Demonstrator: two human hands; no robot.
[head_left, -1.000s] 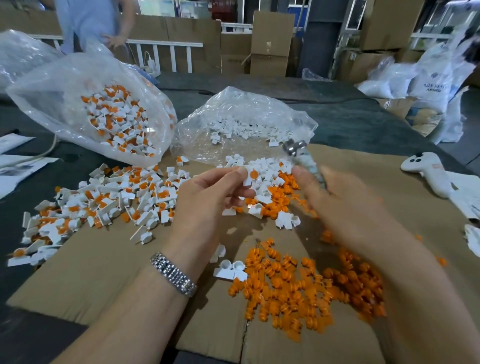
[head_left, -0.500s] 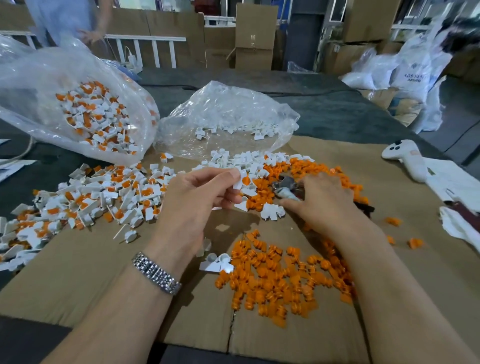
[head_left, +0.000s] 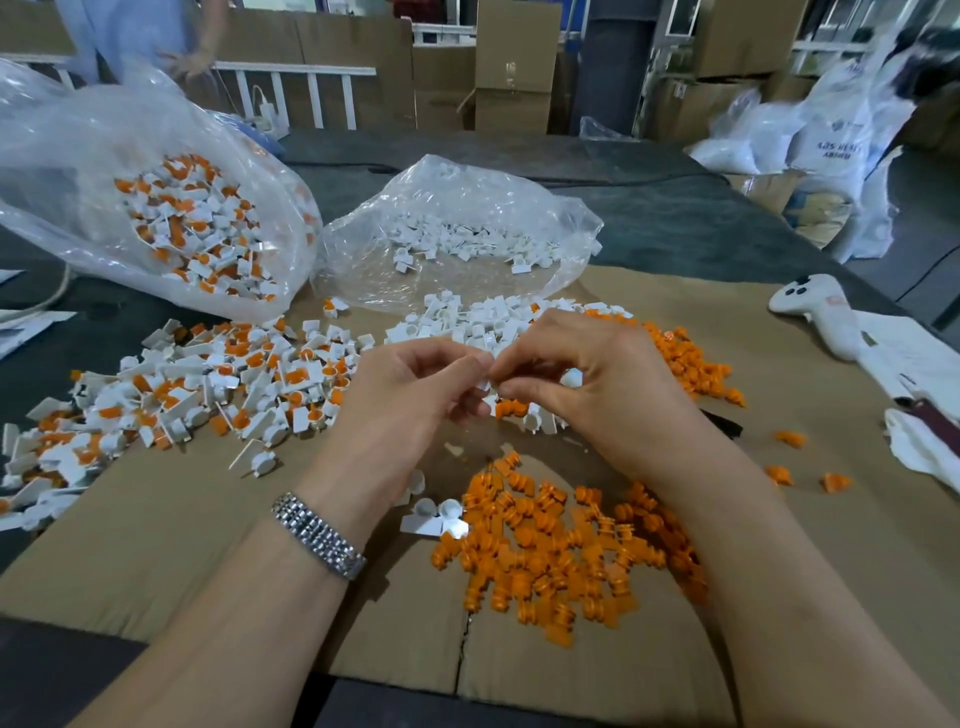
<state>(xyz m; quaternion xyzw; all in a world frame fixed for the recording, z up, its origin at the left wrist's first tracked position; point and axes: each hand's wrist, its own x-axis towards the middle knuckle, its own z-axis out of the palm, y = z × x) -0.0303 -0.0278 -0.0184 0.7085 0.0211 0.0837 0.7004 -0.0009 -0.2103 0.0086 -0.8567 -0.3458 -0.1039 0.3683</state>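
The dark grey counter (head_left: 675, 223) carries a flattened cardboard sheet (head_left: 156, 519) near, a clear bag of orange-and-white parts (head_left: 67, 171) far left, a clear bag of white parts (head_left: 467, 197) beside it, and papers (head_left: 26, 325) at the left edge.

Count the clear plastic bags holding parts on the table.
2: the bag of orange-and-white pieces at far left, the bag of white pieces at centre back. Another may be hidden behind the left one.

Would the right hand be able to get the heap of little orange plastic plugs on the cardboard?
Probably yes. The heap of orange plastic plugs lies uncovered close by the right hand, though its fingers pinch a small white plastic piece with the left hand.
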